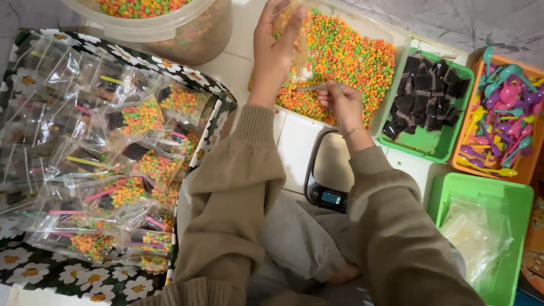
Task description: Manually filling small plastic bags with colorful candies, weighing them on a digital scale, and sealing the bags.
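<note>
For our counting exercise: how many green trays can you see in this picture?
2. One green tray of dark brown pieces sits between the tub of coloured pellets and the orange tray; the other green tray, holding clear bags, is at lower right.

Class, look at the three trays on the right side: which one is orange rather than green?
The orange tray at the far right edge, holding coloured plastic spoons. The other two are green.

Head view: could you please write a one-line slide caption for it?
Left hand holds a clear bag over a tub of colourful cereal; right hand holds a spoon.
</note>
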